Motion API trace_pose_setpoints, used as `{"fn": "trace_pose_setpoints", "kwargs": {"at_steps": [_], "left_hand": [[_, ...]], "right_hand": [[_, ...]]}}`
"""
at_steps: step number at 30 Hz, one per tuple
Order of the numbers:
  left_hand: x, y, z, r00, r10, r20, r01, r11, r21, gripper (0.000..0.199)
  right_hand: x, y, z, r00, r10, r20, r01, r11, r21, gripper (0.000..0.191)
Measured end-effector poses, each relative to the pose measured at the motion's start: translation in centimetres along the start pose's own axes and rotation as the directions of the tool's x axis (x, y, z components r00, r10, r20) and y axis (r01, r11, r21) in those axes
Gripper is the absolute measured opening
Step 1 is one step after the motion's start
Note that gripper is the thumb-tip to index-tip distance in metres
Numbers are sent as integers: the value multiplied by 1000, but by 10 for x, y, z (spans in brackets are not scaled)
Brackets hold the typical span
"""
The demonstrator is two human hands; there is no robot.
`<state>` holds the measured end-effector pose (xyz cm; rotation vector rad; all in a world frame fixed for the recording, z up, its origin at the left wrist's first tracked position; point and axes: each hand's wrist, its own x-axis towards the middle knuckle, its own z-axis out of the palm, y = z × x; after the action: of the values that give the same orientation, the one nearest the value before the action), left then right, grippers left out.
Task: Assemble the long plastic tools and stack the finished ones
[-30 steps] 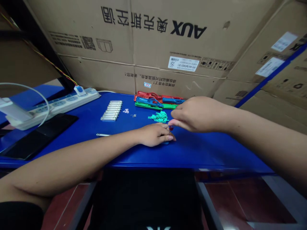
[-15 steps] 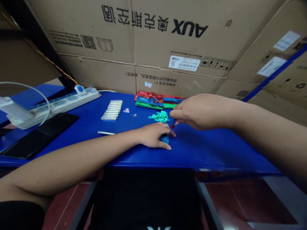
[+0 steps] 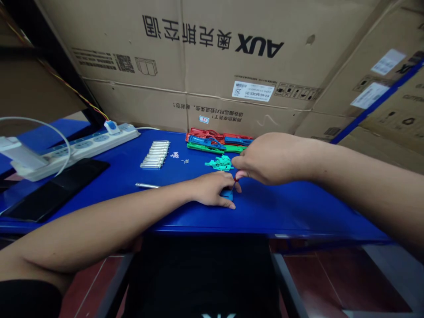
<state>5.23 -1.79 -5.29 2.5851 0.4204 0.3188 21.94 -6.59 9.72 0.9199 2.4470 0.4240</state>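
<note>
Blue plastic piece [image 3: 227,193]: small, lying on the table [image 3: 281,207] toward its front edge, about midway along it, and partly hidden by the hands.

Left hand [image 3: 210,190]: resting on the table, with its fingers [image 3: 228,203] clenched around the blue plastic piece and pinning it down.

Right hand [image 3: 271,159]: held just above the left hand, with its fingers [image 3: 239,174] pinched closed on a thin rod [image 3: 235,180] with a red section; the rod's lower end reaches down to the blue plastic piece.

Just behind the hands: a loose pile of green plastic scraps [image 3: 220,163], near the left hand's knuckles.

Back edge of the table: a group of long red, blue and green plastic parts [image 3: 205,142], lying flat and overlapping.

Middle of the table: a neat row of silver metal tubes [image 3: 154,154], with a few small white scraps [image 3: 174,155] just beside it; a silver metal rod [image 3: 146,185] lies in front, its end touching the left forearm.

Left end of the table: a white power strip [image 3: 76,150] and a white cable [image 3: 36,121], with a black flat device [image 3: 56,190] near the front edge.

Behind the table: large cardboard cartons printed AUX [image 3: 232,66], stacked against the back edge.
</note>
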Motion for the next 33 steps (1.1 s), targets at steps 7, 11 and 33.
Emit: {"fn": "trace_pose_setpoints", "kwargs": {"at_steps": [7,11,33], "left_hand": [[0,8,-1,998,-44,-40,44,999,2,63],[-10,15,-33,996,-94,-2,94,995,43,84],[-36,-2,-68,989,138,-50,-85,815,574,32]], "right_hand": [[-17,14,-2,999,39,-25,-37,997,60,27],[-46,35,29,970,155,-186,-109,966,235,33],[16,-97,81,833,455,-313,-295,846,444,47]]}}
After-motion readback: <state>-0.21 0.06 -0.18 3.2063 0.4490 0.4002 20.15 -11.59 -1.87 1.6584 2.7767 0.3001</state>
